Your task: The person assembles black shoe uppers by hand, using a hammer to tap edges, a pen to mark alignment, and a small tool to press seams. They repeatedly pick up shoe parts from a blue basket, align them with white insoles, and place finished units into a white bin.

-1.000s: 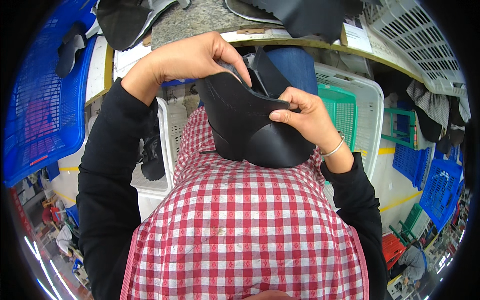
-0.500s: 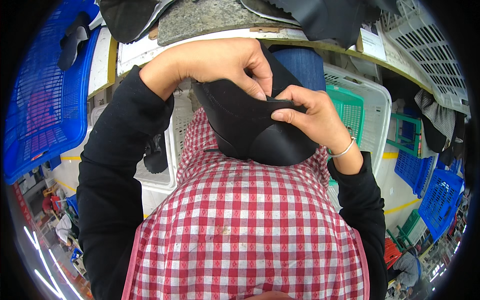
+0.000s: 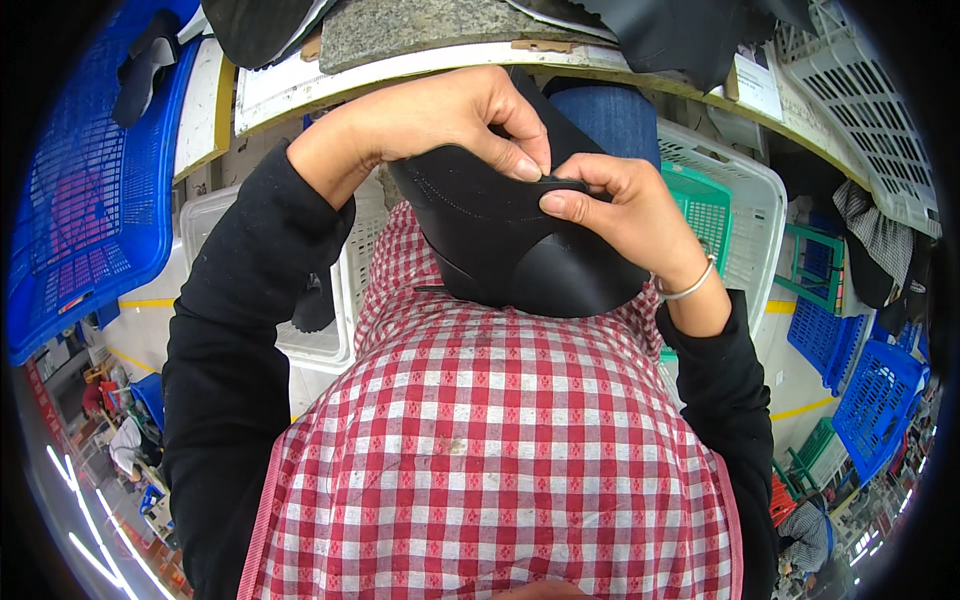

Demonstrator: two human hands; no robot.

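Note:
A black boot upper (image 3: pixel 500 235), partly smooth leather and partly matte with a stitched line, rests against my lap. My left hand (image 3: pixel 470 120) reaches over from the left, thumb and fingers pinched on the upper's top edge. Close beside it my right hand (image 3: pixel 630 205), with a bracelet at the wrist, grips the same edge between thumb and forefinger. The tips of the two hands almost meet at a small folded bit of the edge. The fingers behind the material are partly hidden.
A worktable (image 3: pixel 390 88) with a grey stone slab (image 3: pixel 420 35) and dark shoe pieces (image 3: pixel 670 35) runs ahead. A blue basket (image 3: pixel 100 200) stands at left. White crates (image 3: pixel 765 215) flank my legs, with a green basket (image 3: pixel 700 205) in the right one.
My left fingertips have moved right along the edge, closer to the right thumb. The fold between them is pinched tighter, and the upper has shifted slightly up and right.

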